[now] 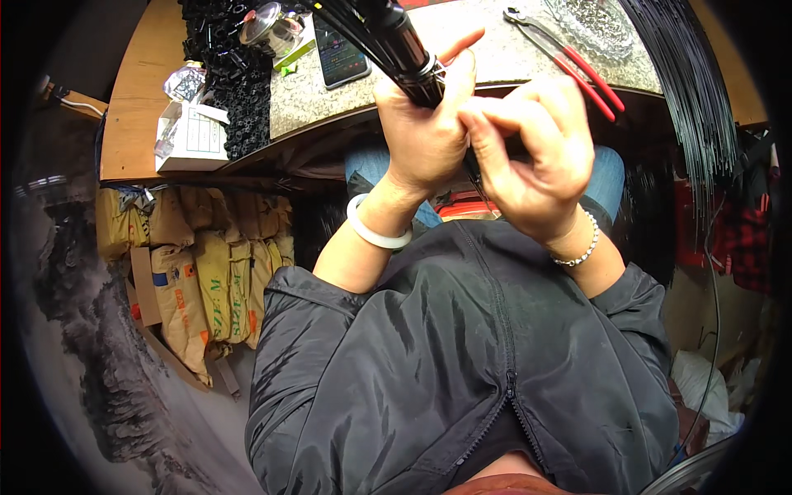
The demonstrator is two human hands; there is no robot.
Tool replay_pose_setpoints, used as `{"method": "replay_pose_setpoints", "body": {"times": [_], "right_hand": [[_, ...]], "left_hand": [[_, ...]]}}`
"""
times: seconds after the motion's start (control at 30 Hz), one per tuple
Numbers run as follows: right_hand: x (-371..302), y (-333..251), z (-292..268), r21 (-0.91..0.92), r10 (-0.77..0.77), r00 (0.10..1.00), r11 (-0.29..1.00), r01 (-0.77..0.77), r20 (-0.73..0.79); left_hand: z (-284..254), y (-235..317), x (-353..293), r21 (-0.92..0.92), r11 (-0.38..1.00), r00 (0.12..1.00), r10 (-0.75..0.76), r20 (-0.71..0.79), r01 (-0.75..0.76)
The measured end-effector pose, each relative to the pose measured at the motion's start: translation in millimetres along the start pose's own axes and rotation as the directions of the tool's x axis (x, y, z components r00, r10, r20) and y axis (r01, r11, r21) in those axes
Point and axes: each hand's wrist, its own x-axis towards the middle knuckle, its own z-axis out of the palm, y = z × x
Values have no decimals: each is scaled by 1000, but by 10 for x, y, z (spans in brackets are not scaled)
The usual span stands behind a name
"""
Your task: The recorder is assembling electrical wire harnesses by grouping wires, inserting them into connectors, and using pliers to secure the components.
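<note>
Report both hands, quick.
Left hand: closed around the black bundle.
Right hand: thumb and forefinger pinched closed; can't tell whether anything is between them.

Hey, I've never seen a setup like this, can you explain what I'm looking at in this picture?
There is no robot here, just a person's two bare hands. The one picture comes from a wide fisheye camera worn on the head, looking down, so straight edges bend near the rim. The left hand grips a black bundle. The right hand is close beside it, thumb and forefinger together; whether they pinch anything is hard to tell. On the table are a phone, red-handled pliers, a glass dish and, at the right, long dark strands. Black pieces and a white box are on the left.
</note>
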Motion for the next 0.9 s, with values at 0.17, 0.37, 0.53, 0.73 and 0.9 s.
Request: {"method": "replay_pose_setpoints", "body": {"times": [0.17,0.37,0.53,0.73,0.9], "right_hand": [[42,-46,-97,267,221,971,934,-238,93],[-210,282,-228,475,593,691,507,-719,414],[-322,1147,-450,-671,247,944,740,-38,219],[-515,1528,-515,-775,286,911,629,56,297],[-338,1138,-645,-6,633,732,757,-653,251]], "left_hand": [[20,20,-6,55,996,997,73,15,-74],[-90,58,26,-76,997,1000,-29,11,30],[-181,123,67,-122,991,999,-43,17,45],[-173,109,76,-115,990,997,-78,-14,75],[-249,31,102,-17,999,997,-40,-61,39]]}}
